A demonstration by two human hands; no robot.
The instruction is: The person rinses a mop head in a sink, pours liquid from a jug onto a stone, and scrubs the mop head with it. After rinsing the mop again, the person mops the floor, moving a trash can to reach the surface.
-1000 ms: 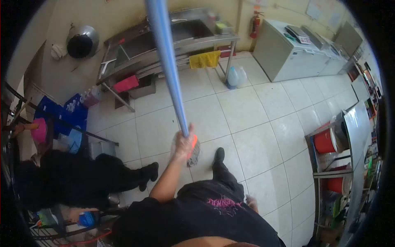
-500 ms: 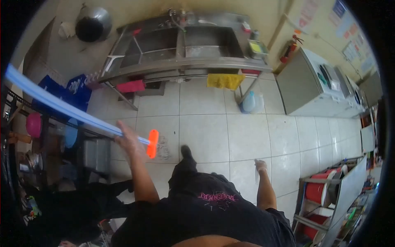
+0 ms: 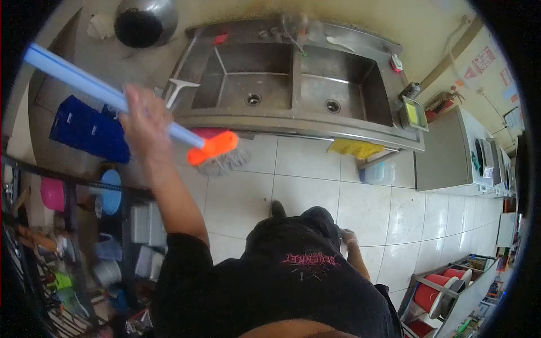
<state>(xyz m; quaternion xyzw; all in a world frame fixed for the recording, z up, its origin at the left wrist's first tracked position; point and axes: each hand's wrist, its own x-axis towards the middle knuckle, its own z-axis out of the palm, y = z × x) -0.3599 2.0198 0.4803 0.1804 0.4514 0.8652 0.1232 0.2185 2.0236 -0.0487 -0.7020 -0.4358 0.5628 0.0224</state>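
My left hand (image 3: 147, 115) is wrapped round the pale blue handle of a mop (image 3: 79, 78), held up and slanting across the view. The mop's orange head (image 3: 213, 147) points down to the right, with grey strands (image 3: 225, 162) hanging over the tiled floor. Beyond it stands a steel double sink (image 3: 293, 118), whose front edge lies close to the mop head in this view. My right hand (image 3: 348, 235) hangs low beside my right thigh, small and partly hidden, its fingers unclear.
A yellow cloth (image 3: 355, 147) hangs below the sink's front. A white squeegee (image 3: 179, 90) lies on its left edge. Blue crates (image 3: 90, 129) stand at left, above a rack (image 3: 79, 186) of tubs. A grey cabinet (image 3: 445, 146) and a shelf (image 3: 451, 296) with red containers are at right.
The sink is nearer and its basins show more fully. My left hand has raised the mop, its head now higher in view near the sink front. My right hand has drawn in beside my thigh.
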